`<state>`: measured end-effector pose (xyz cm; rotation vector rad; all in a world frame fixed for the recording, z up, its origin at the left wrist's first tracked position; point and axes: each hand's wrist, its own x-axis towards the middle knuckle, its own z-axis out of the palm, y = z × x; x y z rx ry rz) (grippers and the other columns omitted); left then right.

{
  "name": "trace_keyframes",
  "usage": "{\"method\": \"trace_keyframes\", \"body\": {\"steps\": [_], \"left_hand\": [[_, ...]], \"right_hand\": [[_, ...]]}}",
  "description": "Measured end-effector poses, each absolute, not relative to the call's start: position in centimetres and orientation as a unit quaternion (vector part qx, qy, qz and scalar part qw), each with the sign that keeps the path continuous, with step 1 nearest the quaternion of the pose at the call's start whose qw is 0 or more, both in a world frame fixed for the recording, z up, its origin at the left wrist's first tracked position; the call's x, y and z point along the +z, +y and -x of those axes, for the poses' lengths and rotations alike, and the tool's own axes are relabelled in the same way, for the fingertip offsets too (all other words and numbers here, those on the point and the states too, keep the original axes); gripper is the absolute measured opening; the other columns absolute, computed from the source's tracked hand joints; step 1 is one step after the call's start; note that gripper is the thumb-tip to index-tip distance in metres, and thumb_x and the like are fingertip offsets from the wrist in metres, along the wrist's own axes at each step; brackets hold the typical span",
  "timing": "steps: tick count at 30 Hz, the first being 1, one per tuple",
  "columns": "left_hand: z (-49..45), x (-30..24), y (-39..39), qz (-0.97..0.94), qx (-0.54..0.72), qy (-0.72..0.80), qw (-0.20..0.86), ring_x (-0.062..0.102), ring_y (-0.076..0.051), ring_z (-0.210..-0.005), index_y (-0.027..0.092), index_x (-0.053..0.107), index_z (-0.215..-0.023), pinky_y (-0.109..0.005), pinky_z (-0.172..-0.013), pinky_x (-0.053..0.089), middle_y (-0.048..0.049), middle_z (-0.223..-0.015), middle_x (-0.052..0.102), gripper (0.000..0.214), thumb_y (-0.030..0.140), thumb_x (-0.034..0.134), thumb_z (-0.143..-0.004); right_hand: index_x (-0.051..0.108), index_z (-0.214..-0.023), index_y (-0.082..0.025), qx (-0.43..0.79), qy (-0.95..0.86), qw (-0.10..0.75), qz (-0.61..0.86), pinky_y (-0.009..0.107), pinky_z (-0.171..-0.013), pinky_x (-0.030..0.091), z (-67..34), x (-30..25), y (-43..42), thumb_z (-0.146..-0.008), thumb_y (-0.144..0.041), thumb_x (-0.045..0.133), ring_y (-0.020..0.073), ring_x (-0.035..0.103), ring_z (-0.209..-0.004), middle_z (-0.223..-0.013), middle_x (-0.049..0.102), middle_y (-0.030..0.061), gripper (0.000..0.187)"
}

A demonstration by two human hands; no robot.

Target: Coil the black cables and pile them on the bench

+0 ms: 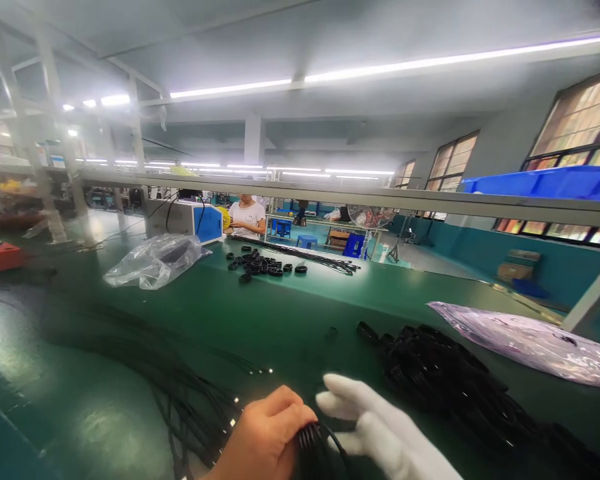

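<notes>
Low in the middle, my bare left hand is closed around a black cable coil, its strands side by side under the thumb. My right hand, in a white glove, is just right of the coil with its fingers apart. A loop of the cable runs close to the gloved fingers; whether they touch it I cannot tell. To the left, loose black cables with small white ends spread over the green table. Right of the glove lies a large heap of black cable coils.
Small black rings lie further back, near a clear plastic bag and a blue-and-white machine. A plastic package is at right. A shelf rail crosses above the table, carrying a blue bin. Another person is beyond.
</notes>
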<state>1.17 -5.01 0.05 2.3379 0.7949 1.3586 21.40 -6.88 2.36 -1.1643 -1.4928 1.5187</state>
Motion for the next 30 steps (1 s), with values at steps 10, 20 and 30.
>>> {"method": "trace_keyframes", "body": {"steps": [10,20,30], "left_hand": [[-0.3,1.0,-5.0,-0.819,0.372,0.336,0.277,0.059,-0.014,-0.074,0.017,0.066,-0.088,-0.020,-0.067,0.045,-0.0044,-0.081,0.060,0.029,0.006,0.040,-0.080],[-0.8,0.1,-3.9,-0.683,0.354,0.479,0.423,0.055,-0.012,-0.057,0.019,0.057,-0.081,-0.021,-0.052,0.040,0.0045,-0.063,0.058,0.010,0.016,0.050,-0.075],[-1.4,-0.4,-3.7,-0.621,0.347,0.524,0.468,0.053,-0.012,-0.045,0.019,0.058,-0.084,-0.022,-0.041,0.041,0.0048,-0.061,0.056,0.018,0.017,0.050,-0.067]], "right_hand": [[0.065,-0.091,-0.018,0.502,-0.663,0.280,0.480,0.036,-0.081,0.046,-16.7,3.9,-6.4,-0.060,-0.017,0.070,0.0226,0.056,-0.086,-0.083,0.059,0.0004,0.031],[0.065,-0.096,-0.008,0.817,-0.427,0.327,0.208,0.026,-0.059,0.050,-16.6,-0.1,-5.4,-0.075,-0.031,0.069,0.0160,0.060,-0.074,-0.083,0.058,0.0092,0.032],[0.064,-0.088,-0.006,0.777,-0.447,0.353,0.270,0.033,-0.060,0.053,-16.1,-0.8,-5.5,-0.071,-0.035,0.073,0.0181,0.060,-0.072,-0.078,0.058,0.0092,0.035]]}}
